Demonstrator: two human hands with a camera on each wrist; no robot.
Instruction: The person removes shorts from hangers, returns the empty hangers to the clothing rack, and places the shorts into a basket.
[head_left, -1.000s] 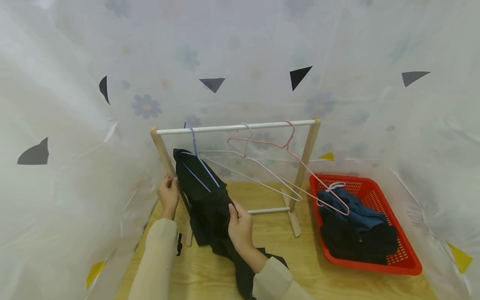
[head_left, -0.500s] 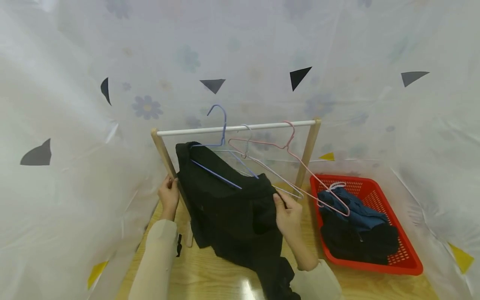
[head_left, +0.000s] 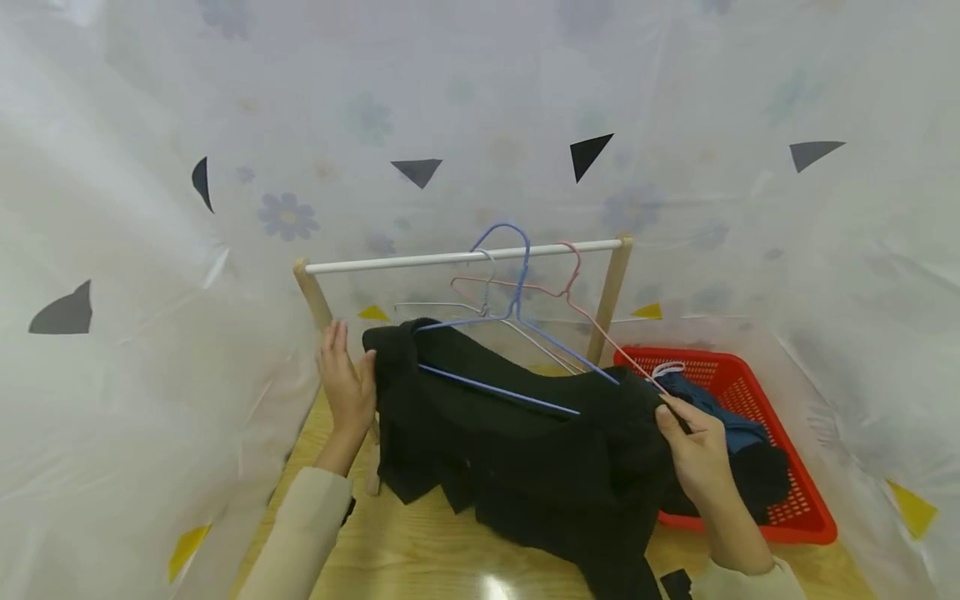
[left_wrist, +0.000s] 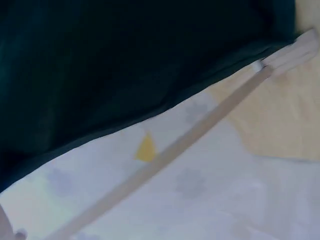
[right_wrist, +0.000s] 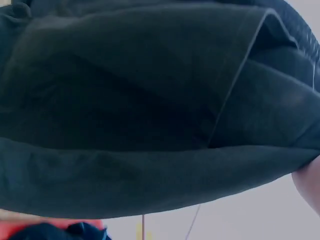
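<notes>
Black trousers (head_left: 525,450) with a wide waistband hang spread between both hands, with a blue hanger (head_left: 517,312) set inside the waist opening. The hanger's hook overlaps the rail of the rack (head_left: 390,263) in the head view. At the left end of the waist, my left hand (head_left: 347,387) has its fingers straight and the thumb beside the cloth. My right hand (head_left: 697,446) pinches the right end of the waist. In the left wrist view, dark cloth (left_wrist: 125,60) fills the upper part. Up close in the right wrist view, a slanted seam crosses the trousers (right_wrist: 125,100).
On the rail hang a white hanger (head_left: 435,304) and a pink hanger (head_left: 536,287), both behind the trousers. A red basket (head_left: 813,508) at the right holds blue and black clothes. Below is a wooden table (head_left: 420,550), with patterned sheeting (head_left: 480,100) around it.
My right hand has moved right, pulling the waist wide. The blue hanger has shifted right. My left hand, earlier gripping the waist's left side by the post, now has straightened fingers.
</notes>
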